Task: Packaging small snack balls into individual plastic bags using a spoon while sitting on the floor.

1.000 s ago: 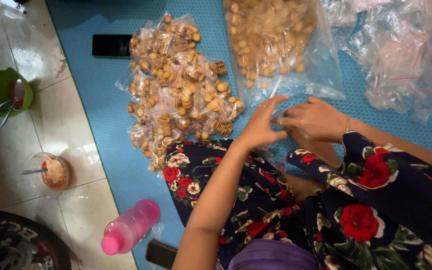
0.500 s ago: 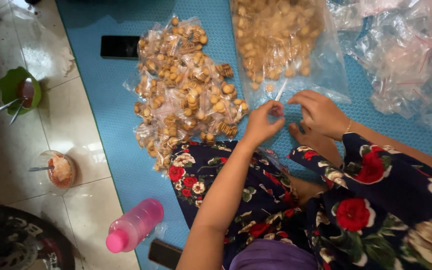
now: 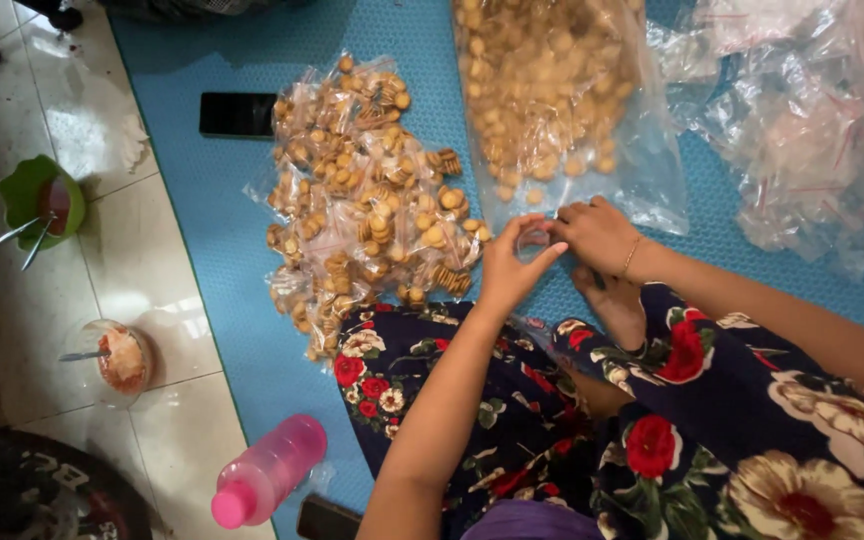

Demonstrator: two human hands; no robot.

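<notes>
My left hand [image 3: 508, 268] and my right hand [image 3: 597, 232] meet over the blue mat [image 3: 222, 260], pinching a small clear plastic bag [image 3: 535, 241] between their fingertips. Whether anything is inside it cannot be told. Just beyond the hands lies a big open clear bag of small round biscuits [image 3: 550, 95]. To the left sits a heap of small filled biscuit packets [image 3: 367, 205]. My crossed legs in dark floral cloth [image 3: 672, 420] fill the lower right.
A pile of empty clear bags [image 3: 802, 120] lies at the far right. A dark phone [image 3: 238, 114] rests on the mat's left edge. On the tiled floor stand a green bowl [image 3: 40, 200], a clear bowl of food [image 3: 117, 358] and a pink bottle [image 3: 267, 470].
Both hands have lifted slightly away from my lap toward the big biscuit bag and now hold the small clear bag up between them.
</notes>
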